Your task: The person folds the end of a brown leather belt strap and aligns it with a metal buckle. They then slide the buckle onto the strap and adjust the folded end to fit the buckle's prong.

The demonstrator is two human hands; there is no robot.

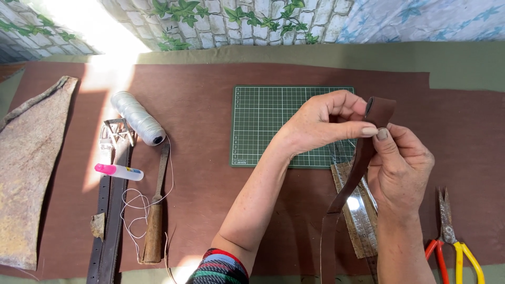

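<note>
A long brown leather strap (351,184) hangs down from both my hands, its top end folded over into a loop. My left hand (321,122) pinches the folded end from the left, thumb and fingers closed on it. From below and the right, my right hand (401,163) grips the same fold, its thumb pressed against the strap just under the loop. Both hands hover over the right edge of a green cutting mat (268,126). The strap's lower part runs off the bottom edge of the view.
A metal ruler (363,210) lies under the strap. Red and yellow-handled pliers (451,236) sit at right. At left are a white thread spool (138,118), a wooden-handled awl (154,221), a small glue tube (118,170), a buckled dark belt (108,210) and a leather piece (29,168).
</note>
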